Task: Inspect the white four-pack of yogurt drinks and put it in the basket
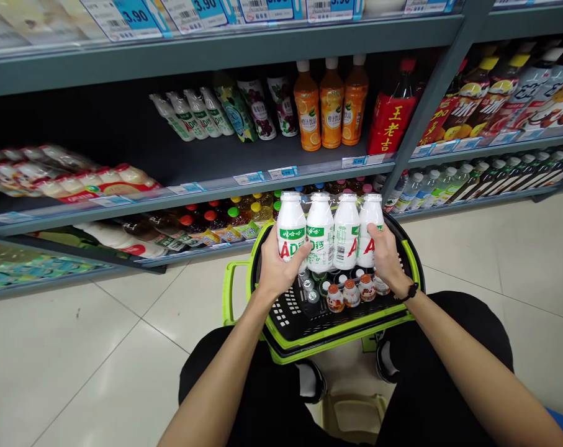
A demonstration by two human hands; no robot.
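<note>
Both bare forearms reach forward from the lower edge of the view and draw toward each other, the left hand (277,266) and the right hand (386,257) raised at equal height, palms turned inward, fingers curled in a clasp, a dark band on the right wrist.

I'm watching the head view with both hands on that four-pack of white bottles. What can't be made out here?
- Bottom of the four-pack of white bottles: hidden by the left hand and right hand.
- Floor of the basket: partly hidden by the pack and the small bottles.
- Shelf price tags: too small to read.
- Top shelf goods: cut off by the upper edge.
- Bottles at far left: blurred.
</note>
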